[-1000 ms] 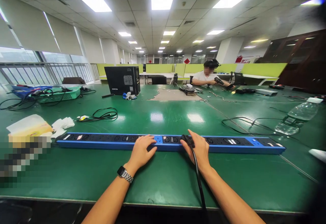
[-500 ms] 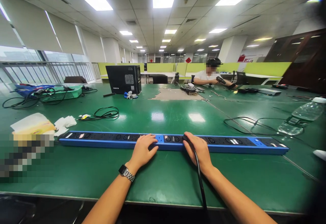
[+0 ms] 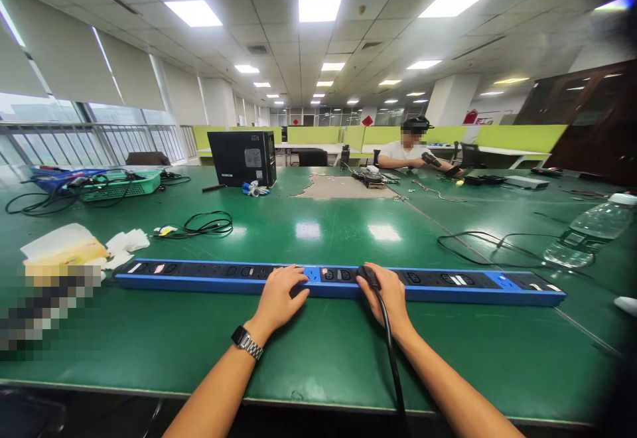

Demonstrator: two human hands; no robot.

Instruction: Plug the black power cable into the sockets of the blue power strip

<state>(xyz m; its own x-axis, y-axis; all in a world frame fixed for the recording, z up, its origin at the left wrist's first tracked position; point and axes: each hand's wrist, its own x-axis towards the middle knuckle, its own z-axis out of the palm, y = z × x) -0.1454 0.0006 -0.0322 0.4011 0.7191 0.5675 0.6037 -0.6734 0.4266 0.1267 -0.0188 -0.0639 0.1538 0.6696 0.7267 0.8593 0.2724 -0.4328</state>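
A long blue power strip point(image 3: 448, 292) with a black socket face lies across the green table in front of me. Left of its middle, my left hand point(image 3: 280, 295) grips it, fingers over the top and thumb along the near side. My right hand point(image 3: 391, 292) is closed around a black plug point(image 3: 369, 273) at the sockets right of the middle. From that plug a thick black cord point(image 3: 389, 352) runs down over the table's near edge. Part of the plug is covered by my fingers, and I cannot tell how deep it sits in the socket.
Left stand a yellow-white packet point(image 3: 62, 245) and crumpled tissue point(image 3: 127, 245). Behind lie a coiled black cable point(image 3: 199, 224), a green basket point(image 3: 122, 186) and a black computer case point(image 3: 241, 158). A water bottle point(image 3: 590, 229) stands right. Another person point(image 3: 403, 154) sits at the far side.
My right fingers have closed down over the plug, from a more spread grasp a second ago. My left hand stays in place on the power strip. The view has shifted slightly.
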